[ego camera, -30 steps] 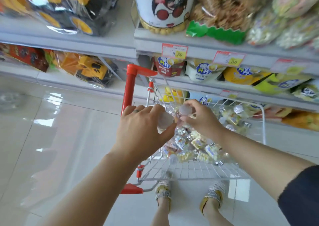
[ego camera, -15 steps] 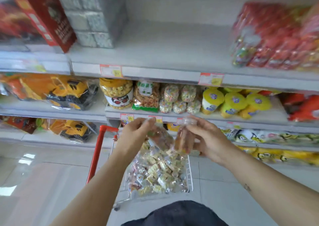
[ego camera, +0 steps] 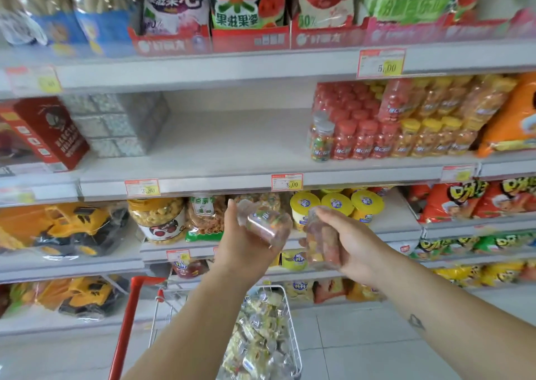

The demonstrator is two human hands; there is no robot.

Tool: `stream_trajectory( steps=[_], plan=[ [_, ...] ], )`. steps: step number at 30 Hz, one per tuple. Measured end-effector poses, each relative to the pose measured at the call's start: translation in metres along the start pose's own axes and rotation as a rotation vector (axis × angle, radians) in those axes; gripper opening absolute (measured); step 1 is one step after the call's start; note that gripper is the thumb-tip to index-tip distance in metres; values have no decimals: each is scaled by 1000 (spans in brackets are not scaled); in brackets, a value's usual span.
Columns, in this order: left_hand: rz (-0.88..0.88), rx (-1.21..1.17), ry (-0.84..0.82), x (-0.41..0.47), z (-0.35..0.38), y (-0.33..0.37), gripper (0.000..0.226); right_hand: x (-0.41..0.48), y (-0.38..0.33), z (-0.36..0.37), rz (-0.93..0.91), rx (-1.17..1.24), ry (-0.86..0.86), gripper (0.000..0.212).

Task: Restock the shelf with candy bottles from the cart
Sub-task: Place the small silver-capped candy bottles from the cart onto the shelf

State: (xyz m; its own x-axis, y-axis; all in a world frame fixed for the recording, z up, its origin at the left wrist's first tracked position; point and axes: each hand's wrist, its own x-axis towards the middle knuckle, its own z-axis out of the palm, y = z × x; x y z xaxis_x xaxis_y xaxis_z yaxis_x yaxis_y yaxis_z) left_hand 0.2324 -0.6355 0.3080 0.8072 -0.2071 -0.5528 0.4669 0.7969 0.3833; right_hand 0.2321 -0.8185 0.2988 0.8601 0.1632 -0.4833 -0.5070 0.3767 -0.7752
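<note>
L hand (ego camera: 246, 249) grips candy bottle (ego camera: 266, 224), R hand (ego camera: 359, 243) grips 2nd bottle (ego camera: 322, 240), both above cart (ego camera: 127, 321).

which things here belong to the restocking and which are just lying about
Job: left hand holding a clear plastic candy bottle; right hand holding another clear bottle; red-handled wire cart; bare white shelf.
Idle: yellow toy trucks; yellow-lidded tubs; red cardboard box.

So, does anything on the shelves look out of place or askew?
Two things. The middle shelf has a wide bare stretch between the grey wrapped pack and the red-capped bottles. The red box left of that pack leans tilted, not upright.
</note>
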Motion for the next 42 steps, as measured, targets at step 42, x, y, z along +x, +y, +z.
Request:
stream_trajectory(
  steps=[42],
  plan=[
    [682,1388,-144,177,61,117,59,144,-95,57,-802,-1065,623,49]
  ],
)
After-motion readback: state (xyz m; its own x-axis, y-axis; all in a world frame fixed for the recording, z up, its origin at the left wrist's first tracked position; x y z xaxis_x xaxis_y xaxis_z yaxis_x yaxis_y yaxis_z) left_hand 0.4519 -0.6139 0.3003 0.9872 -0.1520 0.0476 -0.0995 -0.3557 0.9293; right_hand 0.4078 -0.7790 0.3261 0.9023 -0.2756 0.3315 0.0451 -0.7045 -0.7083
